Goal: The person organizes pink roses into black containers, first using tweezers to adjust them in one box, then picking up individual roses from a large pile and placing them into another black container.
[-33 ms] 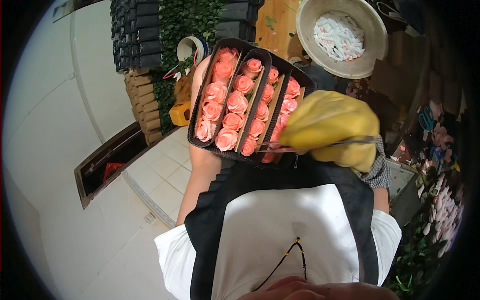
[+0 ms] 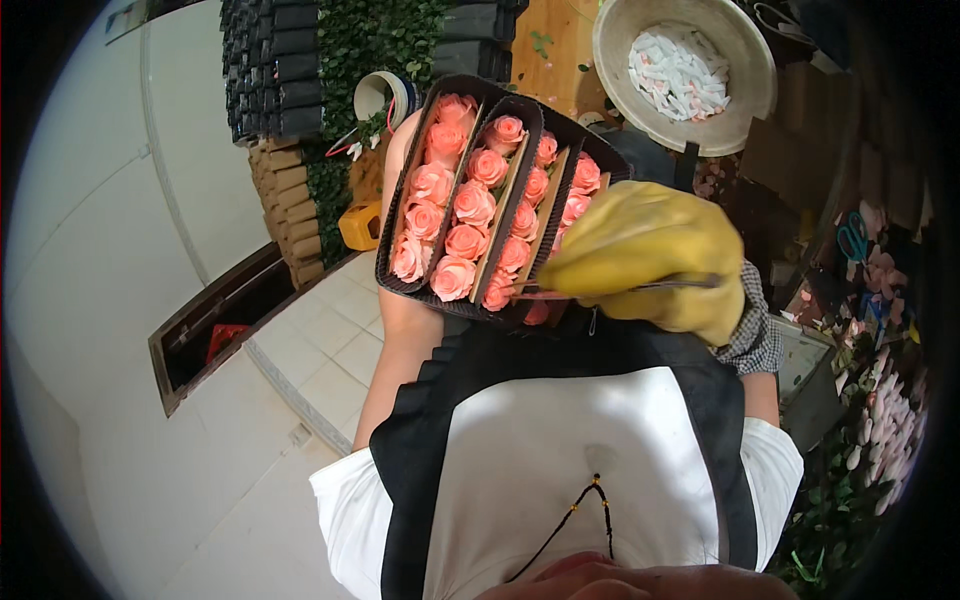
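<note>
While gloved right hand [image 2: 650, 262] is beside pink roses [image 2: 473, 204], best keep box [image 2: 388, 271] level, touch light; right grip too blurred to tell, left hand hidden.

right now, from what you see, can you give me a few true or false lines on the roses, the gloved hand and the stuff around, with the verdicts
1. Pink roses sit in rows inside a dark corrugated box. True.
2. A blue glove covers the right hand. False: it is a baggy yellow glove.
3. The round pale basin holds a heap of small white pieces. True.
4. A yellow plastic object lies to the right of the box. False: it lies to the left of it.
5. Scissors with teal handles lie farther right than the glove. True.
</note>
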Motion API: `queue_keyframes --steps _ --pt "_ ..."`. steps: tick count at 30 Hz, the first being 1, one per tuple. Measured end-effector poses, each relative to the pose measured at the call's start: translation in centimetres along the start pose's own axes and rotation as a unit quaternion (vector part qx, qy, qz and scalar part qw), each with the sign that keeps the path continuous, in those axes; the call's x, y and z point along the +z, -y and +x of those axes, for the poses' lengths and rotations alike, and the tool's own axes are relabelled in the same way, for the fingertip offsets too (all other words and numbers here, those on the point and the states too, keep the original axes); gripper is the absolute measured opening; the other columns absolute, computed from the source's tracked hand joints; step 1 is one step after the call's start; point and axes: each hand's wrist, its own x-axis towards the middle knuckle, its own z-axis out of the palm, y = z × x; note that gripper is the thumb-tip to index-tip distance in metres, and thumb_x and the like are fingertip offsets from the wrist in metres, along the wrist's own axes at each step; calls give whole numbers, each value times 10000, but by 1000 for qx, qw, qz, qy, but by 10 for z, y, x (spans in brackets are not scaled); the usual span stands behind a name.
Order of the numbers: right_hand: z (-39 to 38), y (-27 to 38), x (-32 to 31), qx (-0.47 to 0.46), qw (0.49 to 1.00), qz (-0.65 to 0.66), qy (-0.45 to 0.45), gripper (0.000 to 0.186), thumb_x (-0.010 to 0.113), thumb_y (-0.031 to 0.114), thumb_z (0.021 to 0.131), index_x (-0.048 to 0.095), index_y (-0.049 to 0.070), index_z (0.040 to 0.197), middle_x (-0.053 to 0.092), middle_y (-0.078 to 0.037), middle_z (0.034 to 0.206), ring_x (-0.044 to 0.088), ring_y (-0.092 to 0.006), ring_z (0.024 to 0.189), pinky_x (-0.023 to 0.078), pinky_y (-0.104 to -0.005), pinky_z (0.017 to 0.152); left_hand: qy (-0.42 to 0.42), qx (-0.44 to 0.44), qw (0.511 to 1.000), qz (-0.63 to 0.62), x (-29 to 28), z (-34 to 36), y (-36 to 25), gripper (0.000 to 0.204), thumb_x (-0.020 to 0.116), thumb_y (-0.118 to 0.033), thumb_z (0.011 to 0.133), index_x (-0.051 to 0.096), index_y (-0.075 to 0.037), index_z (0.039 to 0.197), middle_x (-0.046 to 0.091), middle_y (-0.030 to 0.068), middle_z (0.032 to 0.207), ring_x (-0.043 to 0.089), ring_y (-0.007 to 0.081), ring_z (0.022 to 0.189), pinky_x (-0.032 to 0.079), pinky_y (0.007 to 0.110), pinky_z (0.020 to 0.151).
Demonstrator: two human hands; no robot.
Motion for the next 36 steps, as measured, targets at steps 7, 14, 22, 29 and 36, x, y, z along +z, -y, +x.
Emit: queue_keyframes --steps 7,14,22,29,36 --pt "2 -10 18 85 994 -33 60 253 711 96 805 711 -91 976 708 -174 804 705 -320 735 552 -386 661 -7 -4 1000 -2 1 -4 1 349 581 -273 965 678 44 1070 726 155 1063 657 179 898 521 354 811" --pt "4 -12 19 86 994 -41 60 249 701 77 801 708 -91 984 706 -165 802 709 -313 740 556 -378 650 -5 -9 1000 1 2 -2 3 352 579 -275 966 677 47 1070 725 158 1065 655 179 899 520 355 813" --pt "8 -8 14 97 990 -47 86 252 691 86 809 707 -94 985 710 -167 812 712 -318 753 558 -383 650 -3 -3 1000 5 3 7 0 357 578 -278 966 675 50 1069 724 160 1067 653 179 900 519 355 815" --pt "1 -2 11 99 994 -26 -39 300 760 15 786 713 4 1083 734 -132 890 698 -242 755 549 -334 672 -6 0 1000 11 6 13 0 361 577 -280 967 673 52 1069 723 163 1069 651 179 901 518 356 818" --pt "-47 9 -74 156 898 -48 -408 217 586 122 1007 677 3 1163 706 -154 1124 676 -198 975 544 -313 879 -8 15 999 28 11 29 -3 365 575 -282 968 672 55 1069 722 165 1072 649 179 902 517 357 820"
